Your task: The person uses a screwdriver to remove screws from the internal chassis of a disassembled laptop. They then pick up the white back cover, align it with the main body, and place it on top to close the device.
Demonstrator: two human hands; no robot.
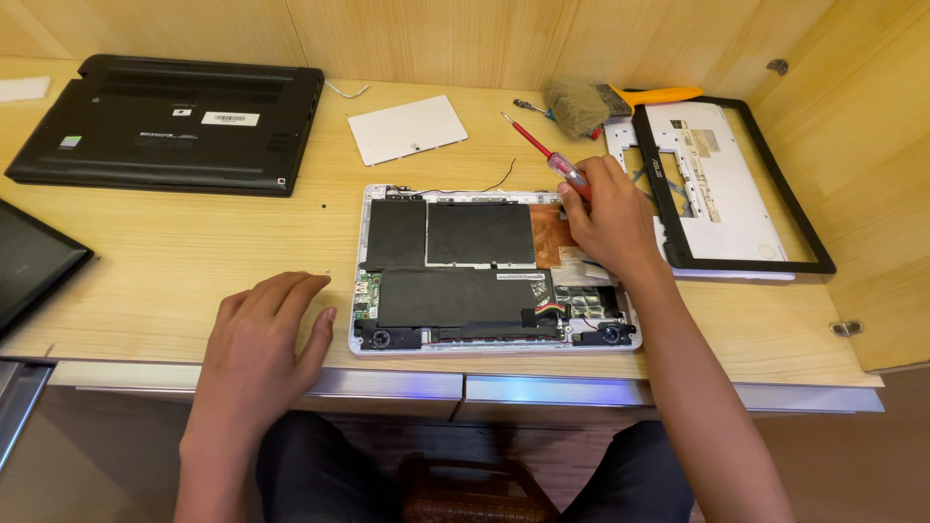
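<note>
An opened small laptop base (366, 242) with a white rim lies near the desk's front edge, its black battery panels and circuit board exposed. My right hand (608, 218) rests over its right part and grips a red-handled screwdriver (542, 150), whose shaft points up and to the left. My left hand (266, 334) lies flat on the wooden desk just left of the laptop base, fingers slightly apart, holding nothing.
A closed black laptop (170, 121) lies upside down at the back left, and a dark device (29, 261) sits at the left edge. A white cover plate (407, 128), a brush with an orange handle (605, 100) and a black-and-white frame (736, 189) lie behind and to the right.
</note>
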